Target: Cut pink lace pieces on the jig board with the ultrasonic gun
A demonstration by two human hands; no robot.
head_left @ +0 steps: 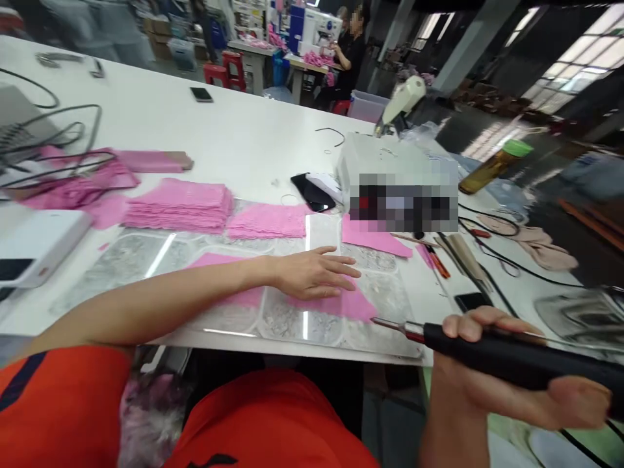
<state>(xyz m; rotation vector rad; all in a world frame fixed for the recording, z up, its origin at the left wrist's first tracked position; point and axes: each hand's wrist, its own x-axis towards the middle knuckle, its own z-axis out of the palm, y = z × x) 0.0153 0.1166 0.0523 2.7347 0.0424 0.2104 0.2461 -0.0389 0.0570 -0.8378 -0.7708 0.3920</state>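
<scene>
My left hand [316, 273] lies flat with its fingers spread on a pink fabric piece [358, 304], on a clear grey-patterned sheet [219, 318]. In my right hand [517, 370] is a black-handled pen-shaped tool [487, 351] with a slim metal tip. That tip reaches the right corner of the pink piece; I cannot tell whether it touches. More pink fabric [209, 260] shows around my left forearm. Behind it stand a tall stack of pink pieces [180, 205] and a lower pink stack [268, 221]. Another pink piece [373, 237] lies farther right.
A pale box-shaped machine [390, 159] stands at the back, partly blurred out. Near it are a black phone [314, 194], an orange-handled tool [439, 263] and a green-capped bottle [497, 166]. A white device [43, 244] sits at left. Another person [348, 58] sits at a sewing machine beyond.
</scene>
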